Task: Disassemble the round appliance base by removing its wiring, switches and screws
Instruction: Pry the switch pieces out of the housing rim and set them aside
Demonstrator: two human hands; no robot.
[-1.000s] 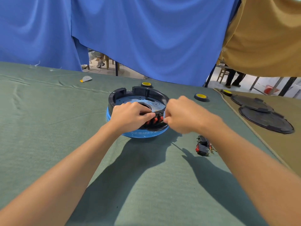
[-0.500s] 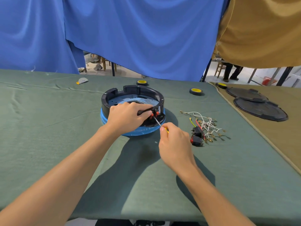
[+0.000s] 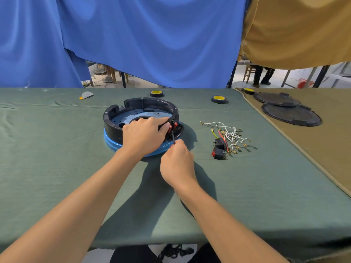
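Note:
The round appliance base (image 3: 121, 118), a black ring on a blue bottom, sits mid-table. My left hand (image 3: 143, 134) grips its near rim beside the red switches (image 3: 173, 127) set in the rim's wall. My right hand (image 3: 177, 162) holds a thin screwdriver (image 3: 172, 136), its tip at the red switches. To the right lie a loose bundle of white, red and yellow-green wires (image 3: 230, 134) and two removed switches (image 3: 219, 149) on the green cloth.
Two yellow-and-black wheels (image 3: 219, 99) (image 3: 156, 93) lie behind the base, a third (image 3: 247, 90) at the brown cloth's edge. Two black round lids (image 3: 290, 112) rest on the brown cloth at right. A small grey-orange scraper (image 3: 86, 95) lies far left. Blue and tan curtains hang behind.
My right hand drew back from the rim toward me and now holds the screwdriver against the switches. My left hand has stayed on the base. The view shifted, showing the wire bundle.

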